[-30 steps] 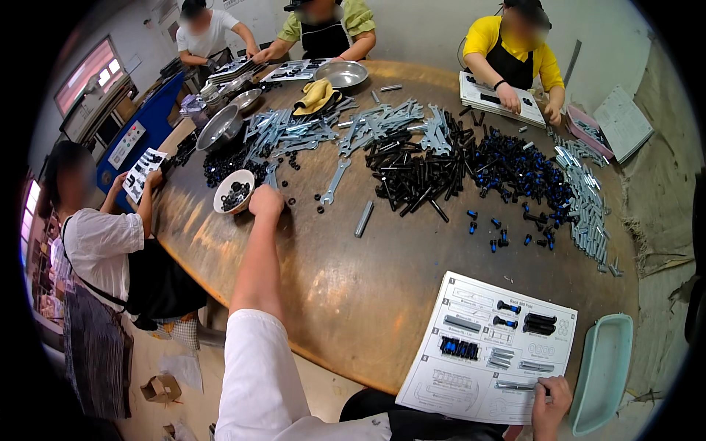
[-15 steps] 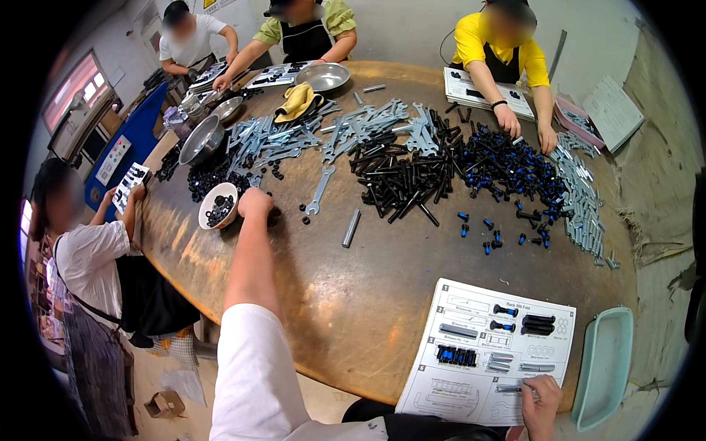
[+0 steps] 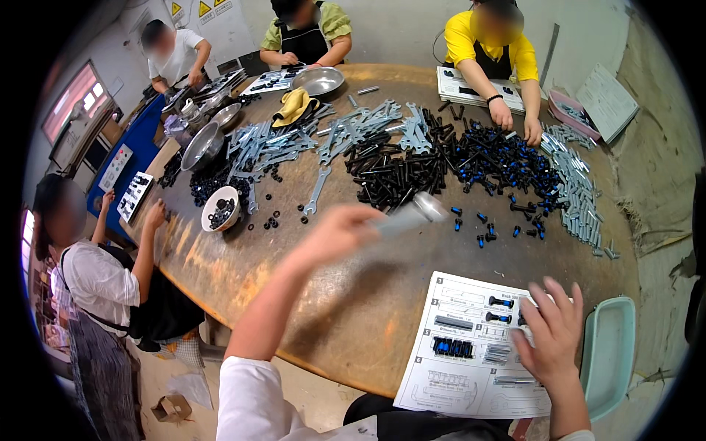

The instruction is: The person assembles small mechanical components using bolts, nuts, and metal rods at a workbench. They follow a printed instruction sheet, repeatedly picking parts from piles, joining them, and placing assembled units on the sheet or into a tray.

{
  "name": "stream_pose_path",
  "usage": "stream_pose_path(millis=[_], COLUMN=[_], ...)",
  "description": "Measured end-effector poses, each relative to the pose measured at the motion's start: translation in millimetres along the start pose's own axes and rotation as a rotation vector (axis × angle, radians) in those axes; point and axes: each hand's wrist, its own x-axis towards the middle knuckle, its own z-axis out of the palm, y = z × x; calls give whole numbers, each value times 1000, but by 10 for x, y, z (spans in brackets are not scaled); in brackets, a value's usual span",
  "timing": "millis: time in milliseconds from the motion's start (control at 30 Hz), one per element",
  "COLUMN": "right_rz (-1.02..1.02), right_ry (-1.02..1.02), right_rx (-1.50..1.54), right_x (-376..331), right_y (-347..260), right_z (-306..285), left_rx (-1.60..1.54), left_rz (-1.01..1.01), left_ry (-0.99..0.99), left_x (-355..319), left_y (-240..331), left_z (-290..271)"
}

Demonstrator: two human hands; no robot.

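A: Item one, paper goods?

B: White parts sheet [image 3: 478, 345] at the round table's [image 3: 353, 309] near edge, printed with black and blue part pictures. Right hand [image 3: 551, 334] rests on its right side, fingers spread. Pale green tray [image 3: 609, 353] just right of the sheet. Two yellow triangular signs [image 3: 191, 9] on the wall beyond the table.

A: Item two, held piece?

B: Grey metal rod [image 3: 408, 214], blurred, above the table just beyond the sheet. Left hand [image 3: 334, 234] pinches its near end. Long axis runs up-right, toward the black bolt pile [image 3: 393, 173].
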Motion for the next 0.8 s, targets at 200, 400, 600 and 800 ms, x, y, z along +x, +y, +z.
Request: stream_pose_path(millis=[200, 400, 600, 800], right_rz=[10, 550, 809, 774], right_ry=[-448, -308, -158, -109], right_rx=[233, 457, 518, 520], right_x=[361, -402, -838, -703], right_y=[-154, -6, -58, -178], right_z=[227, 89, 94, 52], left_rx=[-334, 757, 722, 666], left_rz=[187, -280, -777, -681], left_ry=[-582, 619, 474, 424], left_x=[-110, 955, 1206, 1153], left_y=[361, -1203, -1639, -1711], left_z=[770, -445, -894, -926])
